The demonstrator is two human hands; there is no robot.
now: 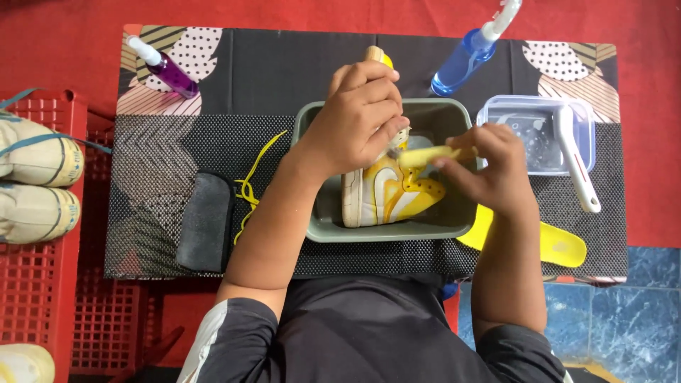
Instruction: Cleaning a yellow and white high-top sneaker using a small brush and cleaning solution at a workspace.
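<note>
A yellow and white sneaker [386, 195] stands inside a grey plastic tub [323, 213] on the small table. My left hand [358, 113] is closed around a wooden-handled brush [376, 55] held over the shoe's opening. My right hand [489, 167] pinches the shoe's yellow tongue [425, 154] and pulls it to the right. The brush's bristles are hidden behind my fingers.
A purple spray bottle [167, 69] lies at the back left, a blue spray bottle [468, 53] at the back right. A clear box with a white brush [574, 152] sits right of the tub. Yellow insoles [560, 245], yellow laces [248, 188], a dark cloth [206, 220], a red crate with shoes [35, 177].
</note>
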